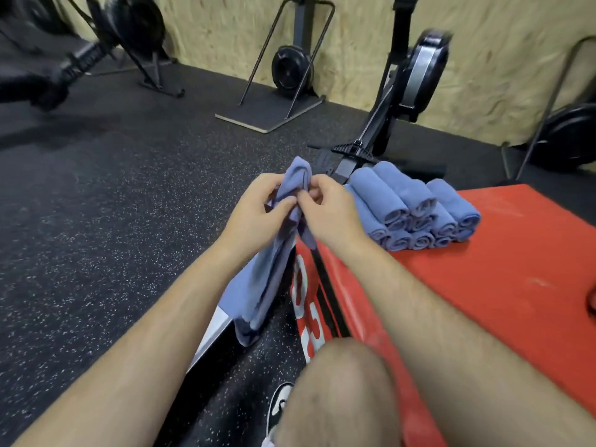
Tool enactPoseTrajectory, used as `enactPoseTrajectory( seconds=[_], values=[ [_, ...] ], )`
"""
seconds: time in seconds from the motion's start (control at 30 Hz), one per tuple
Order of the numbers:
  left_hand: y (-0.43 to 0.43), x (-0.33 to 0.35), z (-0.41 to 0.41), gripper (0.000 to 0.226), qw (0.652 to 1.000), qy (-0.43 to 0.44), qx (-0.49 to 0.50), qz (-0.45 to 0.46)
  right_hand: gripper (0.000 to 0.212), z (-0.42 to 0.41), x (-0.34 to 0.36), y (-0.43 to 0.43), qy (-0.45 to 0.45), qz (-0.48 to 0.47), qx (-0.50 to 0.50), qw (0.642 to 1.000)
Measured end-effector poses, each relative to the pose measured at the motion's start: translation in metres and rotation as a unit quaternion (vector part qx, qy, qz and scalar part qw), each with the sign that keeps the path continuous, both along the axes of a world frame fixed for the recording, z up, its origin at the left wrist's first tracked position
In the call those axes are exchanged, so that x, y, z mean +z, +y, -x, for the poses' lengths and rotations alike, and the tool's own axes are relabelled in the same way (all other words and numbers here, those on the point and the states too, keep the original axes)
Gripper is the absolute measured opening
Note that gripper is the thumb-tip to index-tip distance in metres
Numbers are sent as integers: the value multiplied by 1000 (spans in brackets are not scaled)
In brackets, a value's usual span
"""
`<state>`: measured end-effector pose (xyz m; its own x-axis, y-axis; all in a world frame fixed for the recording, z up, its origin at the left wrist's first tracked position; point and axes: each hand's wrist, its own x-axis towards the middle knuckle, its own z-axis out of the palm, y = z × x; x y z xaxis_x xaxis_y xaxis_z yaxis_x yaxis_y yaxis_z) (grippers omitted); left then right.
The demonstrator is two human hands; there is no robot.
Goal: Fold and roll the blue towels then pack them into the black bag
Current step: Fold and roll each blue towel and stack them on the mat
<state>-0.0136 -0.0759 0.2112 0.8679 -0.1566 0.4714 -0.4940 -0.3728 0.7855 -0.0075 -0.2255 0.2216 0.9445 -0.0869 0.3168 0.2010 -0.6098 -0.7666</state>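
Dark speckled rubber floor (96, 195) running back to a pale chipboard wall (354, 46). Upright rowing machine (416, 79) and metal stands along it, blurred. Red padded box (503, 269) at right, possibly a plyo box.

This is a gym. The floor (113, 195) is black rubber matting flecked with pale specks. An upright rowing machine (416, 82) with its flywheel housing stands against a chipboard wall (354, 33), and two metal stands along that wall each hold a black weight plate (292, 71). A barbell sleeve (80, 64) shows at the far left. A red plyo box (483, 269) sits at the right.
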Motion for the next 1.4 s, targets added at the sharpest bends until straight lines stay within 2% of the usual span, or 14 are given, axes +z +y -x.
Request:
enactPoseTrajectory(
  seconds=[0.13, 0.3, 0.4, 0.5, 0.6, 0.67, 0.8, 0.9, 1.0, 1.1, 1.23, 1.33, 1.4],
  values=[
    [-57, 51, 23, 31, 997, -51, -39, 41, 13, 34, 66, -53, -71, -18, -47, 996],
    [-137, 111, 49, 30, 986, -62, -125, 95, 17, 85, 128, -127, -145, 10, -117, 982],
    [-188, 131, 66, 29, 976, -42, -187, 107, 23, 115, 145, -176, -151, 50, -168, 973],
    [-241, 134, 85, 28, 967, 1, -238, 88, 24, 147, 147, -229, -114, 88, -229, 963],
    [-285, 113, 93, 25, 966, 38, -257, 11, 31, 175, 125, -276, -46, 138, -271, 952],
    [-312, 85, 89, 21, 966, 78, -237, -67, 29, 188, 96, -308, 22, 160, -261, 952],
    [-339, 14, 78, 39, 960, 141, -182, -158, 24, 209, 26, -362, 128, 144, -271, 943],
    [-345, -29, 77, 54, 927, 155, -168, -297, 23, 223, -21, -382, 187, 144, -284, 929],
    [-354, -48, 72, 35, 888, 135, -167, -407, 21, 224, -55, -393, 232, 158, -277, 919],
    [-365, -58, 64, 44, 838, 137, -160, -504, 17, 212, -71, -400, 270, 169, -251, 914],
    [-380, -71, 65, 49, 827, 184, -184, -498, 23, 197, -85, -399, 306, 124, -230, 915],
    [-387, -77, 65, 38, 820, 189, -211, -497, 24, 189, -91, -395, 323, 81, -206, 920],
    [-388, -79, 64, 30, 835, 176, -210, -477, 21, 186, -93, -392, 326, 85, -192, 922]
  ],
)
